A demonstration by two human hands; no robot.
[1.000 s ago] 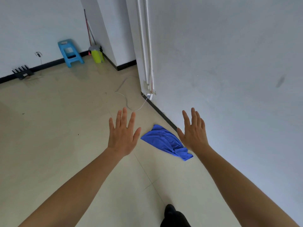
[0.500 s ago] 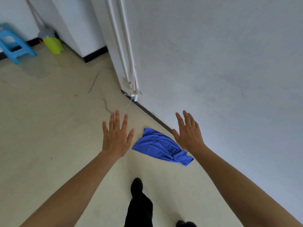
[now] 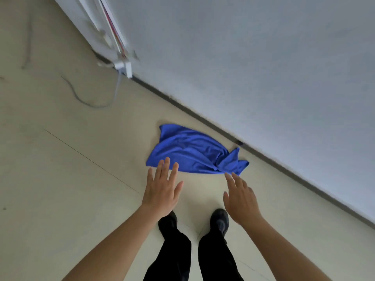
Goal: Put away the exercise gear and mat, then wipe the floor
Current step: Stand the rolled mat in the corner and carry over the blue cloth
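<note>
1. Just in front of your shoes point(image 3: 219, 220), the blue cloth point(image 3: 194, 151) lies crumpled on the floor point(image 3: 60, 169), close beside the wall point(image 3: 263, 67).
2. Your left hand point(image 3: 162, 191) and right hand point(image 3: 241, 201) hover spread at the cloth's near edge, holding nothing. Whether the fingertips touch it is hard to tell.
3. No gear or mat shows, so wiping is probably what is left.
4. Beyond the cloth a loose cable point(image 3: 91, 100) trails. Nothing blocks your reach.

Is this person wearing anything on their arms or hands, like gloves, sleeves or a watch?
No. The left hand and right hand are bare, with no gloves, rings or watch showing. The left forearm and right forearm are bare too, with no sleeve in view. Below them show black trousers and black shoes.
</note>
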